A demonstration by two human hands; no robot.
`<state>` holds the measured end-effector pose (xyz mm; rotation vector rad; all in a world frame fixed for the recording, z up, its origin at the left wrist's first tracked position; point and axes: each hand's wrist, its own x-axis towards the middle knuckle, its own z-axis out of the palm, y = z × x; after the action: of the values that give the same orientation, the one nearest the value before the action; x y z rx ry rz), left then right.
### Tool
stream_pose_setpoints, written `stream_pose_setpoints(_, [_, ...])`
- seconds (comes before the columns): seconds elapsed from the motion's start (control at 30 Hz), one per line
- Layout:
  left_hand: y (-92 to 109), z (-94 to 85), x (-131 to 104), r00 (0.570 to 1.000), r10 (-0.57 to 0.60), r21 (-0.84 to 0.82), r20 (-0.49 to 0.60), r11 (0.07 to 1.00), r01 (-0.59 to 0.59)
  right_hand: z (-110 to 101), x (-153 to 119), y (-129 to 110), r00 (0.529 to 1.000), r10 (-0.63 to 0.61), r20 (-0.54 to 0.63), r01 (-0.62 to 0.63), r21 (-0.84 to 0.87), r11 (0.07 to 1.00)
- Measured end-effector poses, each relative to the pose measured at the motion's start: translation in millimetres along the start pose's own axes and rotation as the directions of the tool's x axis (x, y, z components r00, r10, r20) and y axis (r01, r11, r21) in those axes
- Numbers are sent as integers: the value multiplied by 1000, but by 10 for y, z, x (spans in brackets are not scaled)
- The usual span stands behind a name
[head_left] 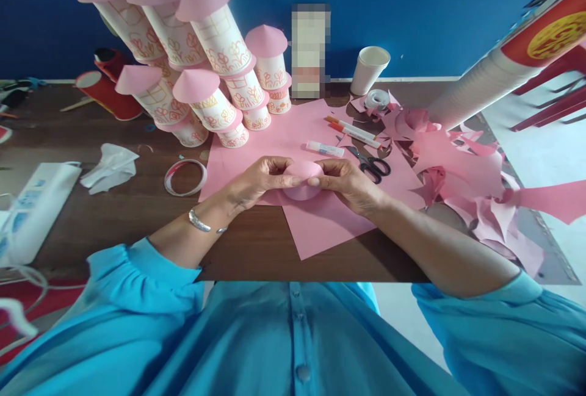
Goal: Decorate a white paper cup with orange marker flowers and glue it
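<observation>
Turquoise shirt (247,341) nearest; pink disc (303,170) between left fingers (278,182), right fingers (332,183).

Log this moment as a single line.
left hand: pinching round pink paper | right hand: pinching same paper | beneath: pink sheet | beyond: white tube | near right hand: black scissors

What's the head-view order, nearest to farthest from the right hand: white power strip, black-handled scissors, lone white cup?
1. Black-handled scissors, just beyond the right hand.
2. Lone white cup, near the blue wall.
3. White power strip, far left.
</observation>
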<state>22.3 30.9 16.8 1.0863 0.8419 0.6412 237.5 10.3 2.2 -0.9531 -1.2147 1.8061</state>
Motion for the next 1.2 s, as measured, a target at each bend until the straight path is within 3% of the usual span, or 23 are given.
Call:
stream_pose_setpoints(0.1, [17, 19, -8, 1000, -10, 18, 6, 1000, 10, 0, -18, 5, 998, 7, 62, -7, 0, 1000])
stream_pose_setpoints(0.3, [28, 20, -14, 998, 1, 8, 55, 1000, -1, 4, -35, -5, 1000, -14, 25, 15, -48, 999])
stream_pose_setpoints(0.53, [37, 17, -13, 1000, -6, 44, 20, 999, 5, -2, -42, 1, 990, 34, 134, -32, -10, 999])
stream_pose_setpoints(0.9, [25, 17, -11, 998, -9, 27, 55, 1000, 7, 39, -39, -18, 995, 11, 95, -13, 28, 1000])
stream_pose_setpoints(1.03, [22, 10, -15, 998, -33, 40, 53, 999, 31, 30, -30, -22, 1000, -15, 23, 16, -20, 1000])
stream_pose_setpoints(1.2, [22, 8, -14, 999, -18, 54, 44, 998, 16, 20, -33, -26, 999, -33, 11, 34, -63, 997])
